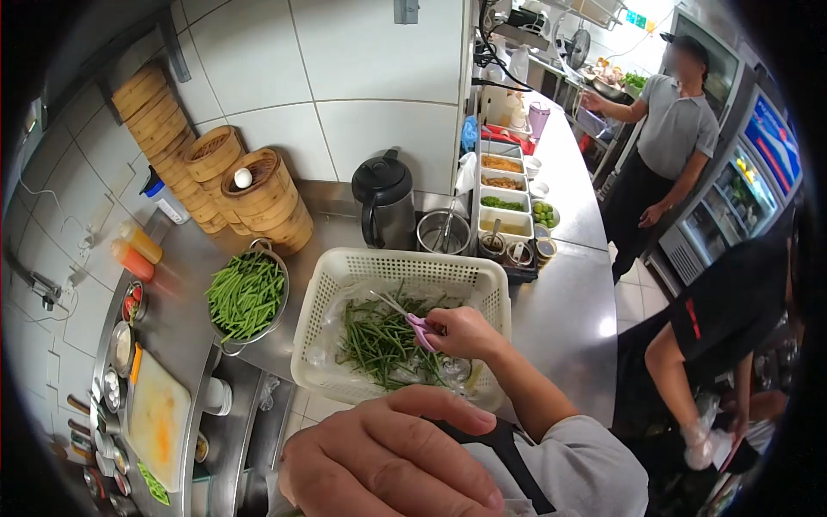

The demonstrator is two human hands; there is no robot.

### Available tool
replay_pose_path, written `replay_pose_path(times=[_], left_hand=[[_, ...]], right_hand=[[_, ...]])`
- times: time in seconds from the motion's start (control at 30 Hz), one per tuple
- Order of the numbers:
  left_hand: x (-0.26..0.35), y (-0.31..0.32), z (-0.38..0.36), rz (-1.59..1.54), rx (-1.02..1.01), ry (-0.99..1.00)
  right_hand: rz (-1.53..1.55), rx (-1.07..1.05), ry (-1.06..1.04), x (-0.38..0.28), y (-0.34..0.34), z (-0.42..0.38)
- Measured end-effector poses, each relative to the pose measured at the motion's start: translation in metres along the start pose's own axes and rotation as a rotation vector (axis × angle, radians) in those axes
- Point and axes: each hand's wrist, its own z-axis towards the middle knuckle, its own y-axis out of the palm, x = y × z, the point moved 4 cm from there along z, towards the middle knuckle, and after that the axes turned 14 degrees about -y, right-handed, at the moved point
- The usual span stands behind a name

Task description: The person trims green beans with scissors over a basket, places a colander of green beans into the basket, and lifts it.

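My right hand (461,333) is closed around the pink handles of a pair of scissors (420,327), whose metal blades point up and left over the basket. Beneath them, long green beans (370,336) lie loose on clear plastic in a white perforated basket (401,263). Close to the camera, my left hand (388,452) looms large with its back showing and its fingers stretched to the right; nothing shows in it. Left of the basket stands a metal colander (277,320) heaped with cut green beans (245,295).
Behind the basket are a black-lidded jug (383,198), a metal pot (444,233) and stacked bamboo steamers (271,202). Food containers (501,181) line the right counter. A cutting board (159,418) lies at left. Two people (680,112) are on the right, one handling plastic.
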Motion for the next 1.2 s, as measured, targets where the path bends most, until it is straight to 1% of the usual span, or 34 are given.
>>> replay_pose_path(times=[0.07,0.1,0.13,0.17,0.2,0.27,0.3,0.33,0.4,0.43,0.5,0.53,0.6,0.67,0.73,0.8,0.87,0.93,1.0,1.07,1.2], left_hand=[[0.003,-0.001,0.01,-0.008,-0.036,-0.072],[-0.018,-0.003,0.024,-0.004,-0.035,-0.07],[-0.038,-0.002,0.037,-0.043,-0.127,0.38],[-0.045,-0.002,0.033,-0.079,-0.216,0.829],[-0.033,-0.006,0.026,-0.074,-0.212,0.83],[-0.015,-0.002,0.019,-0.064,-0.219,0.036],[-0.009,0.017,0.021,-0.167,-0.13,-0.064],[-0.018,0.014,0.027,-0.169,-0.134,-0.061],[-0.024,0.007,0.031,-0.22,-0.433,0.233],[-0.012,0.004,0.027,-0.22,-0.43,0.232],[0.013,-0.009,0.018,0.044,-0.307,-0.161],[0.011,-0.018,0.017,0.042,-0.305,-0.161],[-0.002,-0.039,0.015,0.242,-0.298,-0.097],[-0.016,-0.062,0.001,0.439,0.032,-0.323],[-0.045,-0.087,-0.01,0.571,0.328,-0.535],[-0.08,-0.122,-0.017,0.77,0.454,-0.78],[-0.118,-0.159,-0.039,0.716,0.522,-0.804],[-0.138,-0.179,-0.055,0.699,0.546,-0.812],[-0.15,-0.194,-0.07,0.681,0.571,-0.826],[-0.163,-0.206,-0.086,0.756,0.536,-1.03],[-0.17,-0.202,-0.092,0.804,0.518,-0.981]], right_hand=[[-0.012,-0.007,0.002,-0.002,-0.002,-0.001],[-0.025,-0.012,-0.001,-0.004,-0.003,0.001],[-0.026,-0.014,-0.007,-0.004,-0.003,0.002],[-0.017,-0.016,-0.003,-0.004,-0.003,0.002],[-0.007,-0.019,0.002,-0.004,-0.002,0.002],[-0.008,-0.023,0.003,-0.006,-0.002,0.002],[-0.01,-0.018,0.006,-0.006,-0.004,0.001],[-0.013,-0.014,0.006,-0.007,-0.006,0.001],[-0.032,-0.008,0.003,-0.008,-0.005,0.001],[-0.03,-0.01,0.004,-0.008,-0.004,0.001],[-0.029,0.003,0.0,-0.008,-0.005,0.001],[-0.028,0.002,0.002,-0.007,-0.004,0.0],[-0.062,0.035,0.004,-0.005,-0.005,0.001],[-0.04,0.065,0.036,-0.004,-0.008,0.002],[-0.018,0.087,0.066,-0.003,-0.008,0.002],[0.053,0.241,0.113,-0.001,-0.012,0.001],[0.094,0.26,0.135,0.0,-0.015,0.002],[0.137,0.281,0.16,0.004,-0.014,0.002],[0.267,0.38,0.141,0.013,-0.01,0.001],[0.285,0.38,0.138,0.012,-0.009,0.002],[0.297,0.378,0.134,0.014,-0.008,0.002]])
